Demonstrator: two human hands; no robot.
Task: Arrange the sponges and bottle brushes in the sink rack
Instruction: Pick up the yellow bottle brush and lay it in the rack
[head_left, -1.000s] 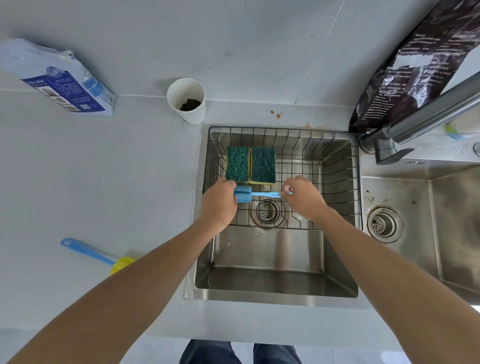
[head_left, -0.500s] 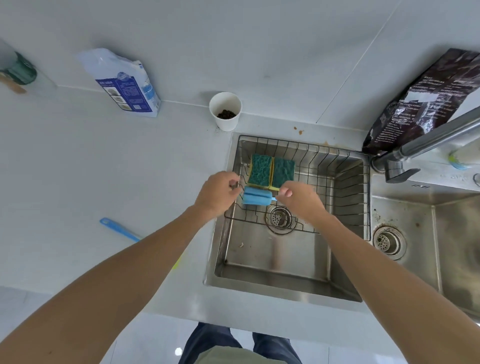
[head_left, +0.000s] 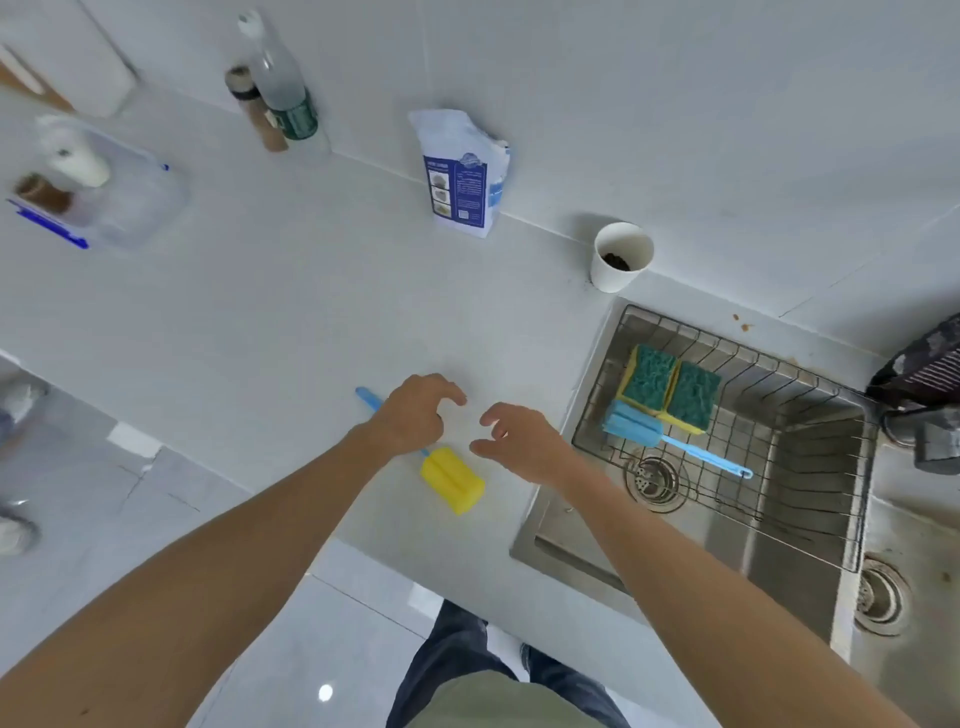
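Observation:
A wire sink rack (head_left: 810, 467) hangs in the left basin. Two green-and-yellow sponges (head_left: 670, 387) lie side by side at its far left. In front of them rests a blue bottle brush (head_left: 670, 439), its foam head to the left and its handle pointing right. On the counter lies a second bottle brush (head_left: 452, 480) with a yellow foam head and a blue handle. My left hand (head_left: 415, 413) hovers over that handle with fingers apart, hiding its middle. My right hand (head_left: 519, 441) is open just right of the yellow head. Both hands are empty.
A white paper cup (head_left: 621, 257) with dark residue stands by the sink's far left corner. A blue-and-white bag (head_left: 465, 174), bottles (head_left: 283, 98) and a clear container (head_left: 104, 187) sit along the wall. A dark bag (head_left: 924, 364) and the tap base are at the right.
Both hands let go of the blue brush, which now lies in the rack, and moved left over the counter to the yellow-headed brush. The view swung left.

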